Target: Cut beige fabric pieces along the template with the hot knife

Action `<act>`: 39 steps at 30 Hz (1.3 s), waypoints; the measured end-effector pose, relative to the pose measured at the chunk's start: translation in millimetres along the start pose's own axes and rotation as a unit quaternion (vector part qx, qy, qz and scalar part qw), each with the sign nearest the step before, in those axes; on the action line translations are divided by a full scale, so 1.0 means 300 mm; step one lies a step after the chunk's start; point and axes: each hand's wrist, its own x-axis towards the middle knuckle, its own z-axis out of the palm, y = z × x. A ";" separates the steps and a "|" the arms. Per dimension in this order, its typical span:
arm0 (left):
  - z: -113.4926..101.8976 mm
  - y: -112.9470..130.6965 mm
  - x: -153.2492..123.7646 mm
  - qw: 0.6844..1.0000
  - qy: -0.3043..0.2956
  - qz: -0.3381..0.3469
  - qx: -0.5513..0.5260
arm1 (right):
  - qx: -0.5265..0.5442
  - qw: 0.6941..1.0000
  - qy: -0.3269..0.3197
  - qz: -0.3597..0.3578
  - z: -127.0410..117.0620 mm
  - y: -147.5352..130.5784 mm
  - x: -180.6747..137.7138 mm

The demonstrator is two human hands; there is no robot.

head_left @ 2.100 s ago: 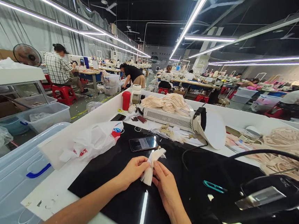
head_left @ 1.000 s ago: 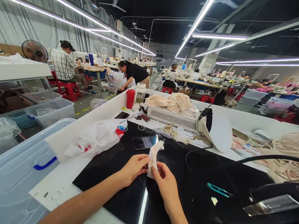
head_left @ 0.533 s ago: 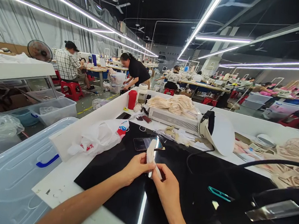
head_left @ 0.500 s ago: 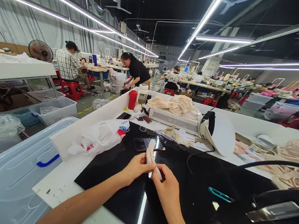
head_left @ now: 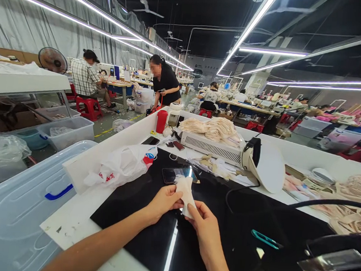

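Note:
Between my hands is a small folded piece of pale fabric [head_left: 185, 191], held up over the glossy black tabletop [head_left: 146, 242]. My left hand [head_left: 164, 201] pinches its left edge between thumb and fingers. On the lower right edge, my right hand [head_left: 203, 222] grips it the same way. Just behind the fabric lies a phone [head_left: 172, 174], screen up and partly covered by the cloth. A teal pair of thread snips [head_left: 265, 239] rests on the black surface to the right of my right hand.
A white plastic bag [head_left: 121, 166] lies at the left. Behind are a red cup [head_left: 161, 121], a jar [head_left: 173, 116], stacked fabric pieces [head_left: 211, 129] on a vented box, and a white lamp shade [head_left: 269, 166]. A black cable [head_left: 326, 202] crosses the right side. Co-workers sit or stand beyond.
The fabric has turned from a narrow edge-on strip to show a broader flat face. Both hands stay on it. A standing co-worker behind has straightened up somewhat.

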 end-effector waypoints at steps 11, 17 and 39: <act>-0.014 0.042 0.001 0.999 0.012 -0.036 0.027 | 0.171 0.980 -0.021 0.099 0.020 0.002 0.002; -0.020 0.048 -0.005 0.997 0.033 0.005 0.071 | 0.157 0.983 -0.040 0.085 0.036 0.004 -0.013; -0.022 0.036 0.004 0.991 0.014 0.044 0.124 | -0.023 0.999 -0.008 -0.028 0.021 0.022 -0.005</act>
